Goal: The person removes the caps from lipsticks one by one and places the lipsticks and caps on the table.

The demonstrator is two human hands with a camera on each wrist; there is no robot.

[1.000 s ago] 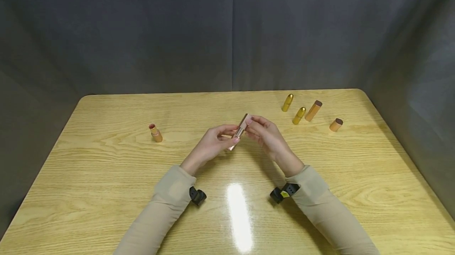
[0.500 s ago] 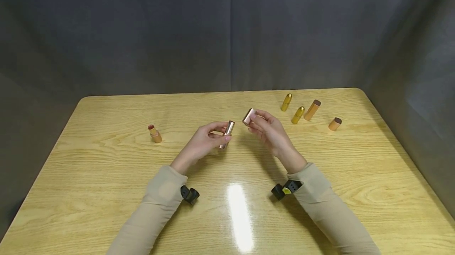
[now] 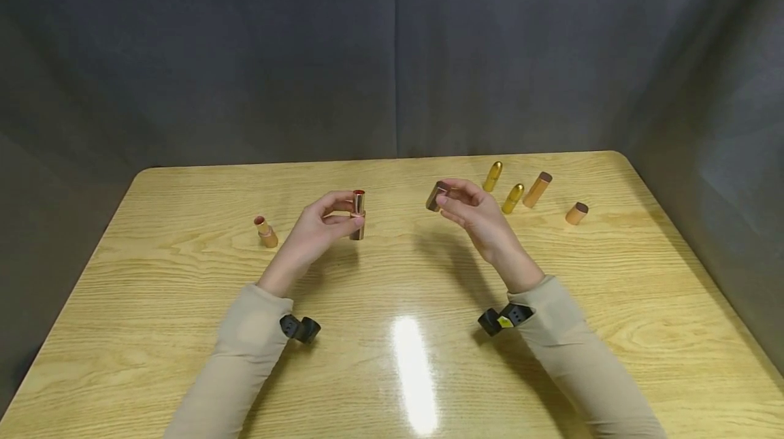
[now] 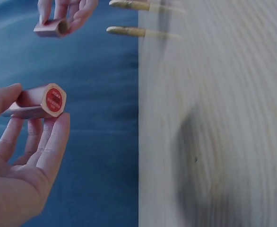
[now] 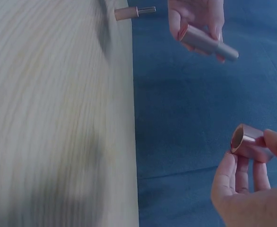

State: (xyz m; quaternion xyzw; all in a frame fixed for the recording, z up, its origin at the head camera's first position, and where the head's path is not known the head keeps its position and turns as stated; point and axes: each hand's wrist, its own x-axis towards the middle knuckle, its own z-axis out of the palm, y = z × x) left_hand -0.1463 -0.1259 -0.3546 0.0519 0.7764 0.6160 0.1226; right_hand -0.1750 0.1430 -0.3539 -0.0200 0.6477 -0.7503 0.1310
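My left hand (image 3: 315,231) pinches an uncapped lipstick tube (image 3: 358,214) upright above the table, its metallic upper sleeve pointing up. In the left wrist view the base of that lipstick tube (image 4: 37,101) shows a round red label. My right hand (image 3: 484,218) holds the lipstick cap (image 3: 437,197) between thumb and fingers, tilted and apart from the tube. Its hollow mouth shows on the cap (image 5: 252,143) in the right wrist view. Left of my left hand, another uncapped lipstick (image 3: 266,232) stands on the table.
At the back right of the wooden table (image 3: 392,371) stand two gold bullet-shaped tubes (image 3: 493,177), a tall copper-coloured lipstick (image 3: 538,190) and a short copper-coloured cap (image 3: 577,214). A dark curtain (image 3: 392,51) hangs behind the table.
The cap has come off the lipstick tube. My left hand has moved left with the tube and turned it upright; my right hand has moved slightly right and up with the cap.
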